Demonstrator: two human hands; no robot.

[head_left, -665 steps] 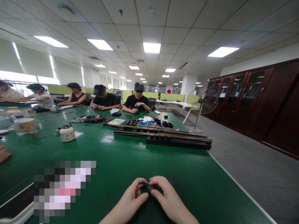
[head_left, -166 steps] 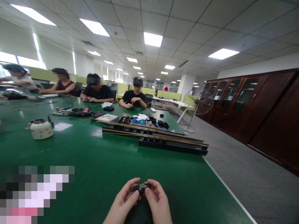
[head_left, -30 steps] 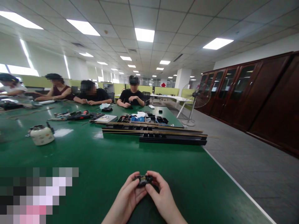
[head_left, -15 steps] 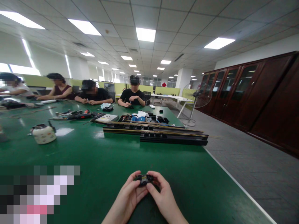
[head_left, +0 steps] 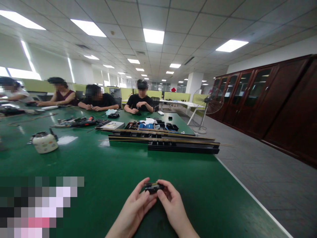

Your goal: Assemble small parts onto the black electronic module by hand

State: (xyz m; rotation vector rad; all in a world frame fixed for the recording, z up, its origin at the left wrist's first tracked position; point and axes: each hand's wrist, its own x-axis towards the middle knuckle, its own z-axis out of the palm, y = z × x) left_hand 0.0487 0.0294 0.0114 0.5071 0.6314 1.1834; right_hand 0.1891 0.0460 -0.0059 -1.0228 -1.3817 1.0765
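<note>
Between both hands, just above the green table [head_left: 99,185], is a small black part [head_left: 154,187] with a yellowish strip on its upper side; its exact kind is too small to make out. My left hand [head_left: 140,201] grips its left end, thumb in front and fingers behind and beneath. My right hand [head_left: 170,198] pinches the right end between thumb and fingers. The fingers cover both ends of the part.
Long black rails [head_left: 183,147] with thin brass-coloured rods lie across the table ahead. Beyond are black trays [head_left: 171,127] and a flat white box [head_left: 112,125]. A cream pot [head_left: 44,142] stands left. Several people sit along the far side; a fan [head_left: 207,99] stands right.
The black part has tilted, so its smooth dark front side shows more, and it has risen slightly. Both hands have kept hold of it, with small finger shifts.
</note>
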